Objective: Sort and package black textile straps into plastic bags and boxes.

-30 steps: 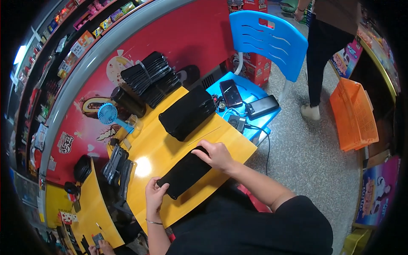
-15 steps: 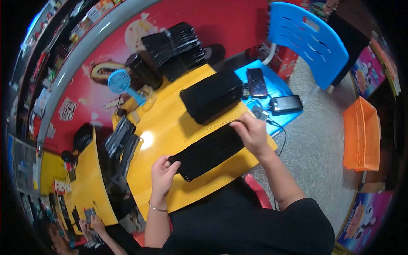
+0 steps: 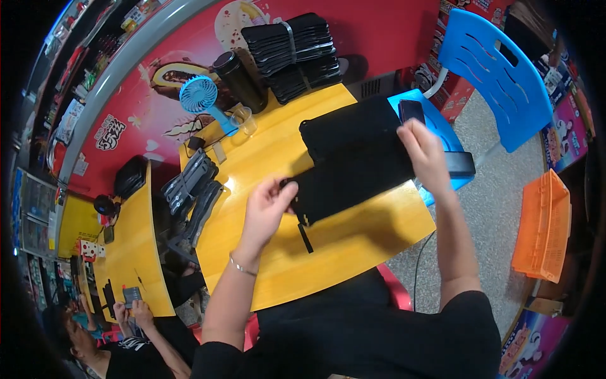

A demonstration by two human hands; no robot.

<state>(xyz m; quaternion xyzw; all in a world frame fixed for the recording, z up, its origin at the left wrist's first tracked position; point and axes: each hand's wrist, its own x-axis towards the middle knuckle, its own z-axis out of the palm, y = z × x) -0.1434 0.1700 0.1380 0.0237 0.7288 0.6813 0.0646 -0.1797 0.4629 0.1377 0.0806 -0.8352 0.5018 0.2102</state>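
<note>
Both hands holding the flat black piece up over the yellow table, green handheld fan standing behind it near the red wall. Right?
Not quite: the handheld fan is blue, not green, as the head view shows. The rest holds: the left hand and right hand hold the flat black piece by its two ends over the yellow table, and the fan stands behind it near the red wall.

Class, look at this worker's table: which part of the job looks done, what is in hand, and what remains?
Done, it seems: strapped bundles of black trays stacked at the table's far edge. In hand: the left hand and right hand lift a flat black panel above the yellow table. Possibly left: the black stack behind it and loose pieces at the left.
</note>
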